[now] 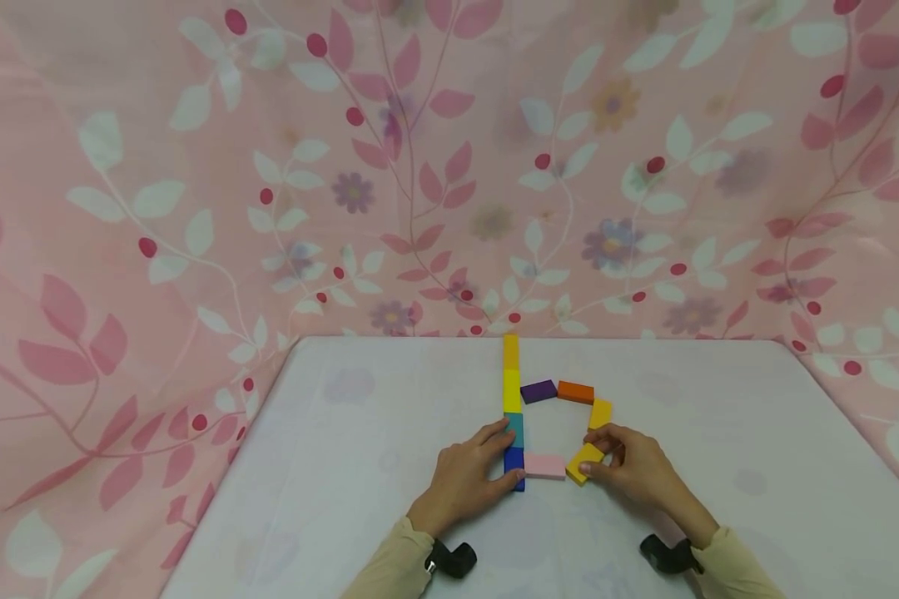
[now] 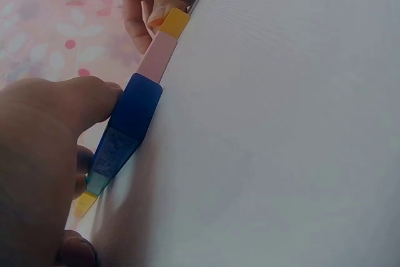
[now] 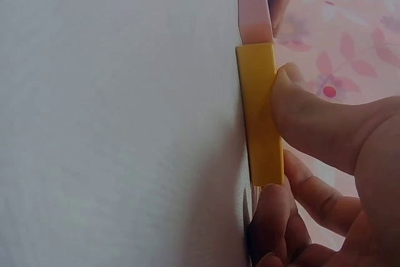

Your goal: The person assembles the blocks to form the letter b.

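Observation:
My right hand (image 1: 637,467) pinches a yellow block (image 1: 586,460) between thumb and fingers, its near end at the pink block (image 1: 545,467). In the right wrist view the thumb presses the side of this yellow block (image 3: 259,114). My left hand (image 1: 464,478) rests against a straight column, with its fingers on the teal block (image 1: 516,423) and the thumb on the blue block (image 1: 514,462). The pink block's left end meets the blue one. Farther up the column lie a bright yellow block (image 1: 512,391) and an orange-yellow block (image 1: 511,352).
A purple block (image 1: 538,391), an orange block (image 1: 575,392) and another yellow block (image 1: 602,413) curve from the column toward my right hand. All lie on a white-covered table (image 1: 360,449). A pink floral cloth (image 1: 449,166) hangs behind the far edge.

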A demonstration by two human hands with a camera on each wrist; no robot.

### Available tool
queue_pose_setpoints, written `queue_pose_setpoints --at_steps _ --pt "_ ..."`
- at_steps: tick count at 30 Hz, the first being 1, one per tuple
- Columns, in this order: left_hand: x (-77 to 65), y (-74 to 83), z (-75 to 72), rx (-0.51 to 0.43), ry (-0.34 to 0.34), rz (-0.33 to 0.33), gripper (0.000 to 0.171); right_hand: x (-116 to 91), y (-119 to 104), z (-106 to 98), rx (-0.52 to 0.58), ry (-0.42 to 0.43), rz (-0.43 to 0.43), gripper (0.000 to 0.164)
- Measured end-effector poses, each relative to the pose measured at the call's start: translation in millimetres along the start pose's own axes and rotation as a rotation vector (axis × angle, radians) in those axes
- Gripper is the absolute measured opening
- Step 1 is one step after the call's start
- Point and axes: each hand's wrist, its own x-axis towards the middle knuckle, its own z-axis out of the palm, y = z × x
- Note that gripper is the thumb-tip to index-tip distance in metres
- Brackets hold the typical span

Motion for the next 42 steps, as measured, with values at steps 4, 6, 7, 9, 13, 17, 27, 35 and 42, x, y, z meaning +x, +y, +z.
queue_pose_setpoints --at_steps 4,6,7,9,13,17,27,35,42 --pt "-1.3 0.4 0.6 -0.002 -0.007 -0.005 0.060 -1.0 2.0 1.0 0.005 -0.003 -0.002 0.041" --pt "-1.8 0.5 1.0 -0.004 -0.006 -0.009 0.060 -0.6 2.9 1.3 0.006 -0.005 -0.001 0.041" --pt "-1.9 0.6 1.0 -0.006 -0.009 -0.013 0.060 -0.4 3.5 1.4 0.004 -0.006 -0.001 0.041" --pt "-2.3 1.0 1.1 -0.009 -0.010 -0.018 0.059 0.2 4.4 1.4 -0.001 -0.006 0.000 0.041" --pt "-2.9 1.4 2.1 -0.014 -0.013 -0.021 0.059 -0.2 6.1 1.2 -0.007 -0.011 -0.004 0.042" --pt "-3.3 1.7 2.7 -0.013 -0.017 -0.017 0.059 -1.8 7.0 0.5 -0.005 -0.022 0.001 0.042" --pt "1.0 1.3 0.4 0.002 0.000 0.002 0.059 1.5 6.4 -1.4 -0.016 -0.002 -0.012 0.043" --pt "1.9 3.3 -2.0 -0.007 -0.013 -0.018 0.060 0.6 5.4 -3.3 -0.012 -0.006 -0.025 0.044" --pt "-0.2 3.0 -1.4 0.003 0.000 -0.006 0.060 -1.0 6.8 -1.0 -0.001 -0.005 -0.016 0.046"
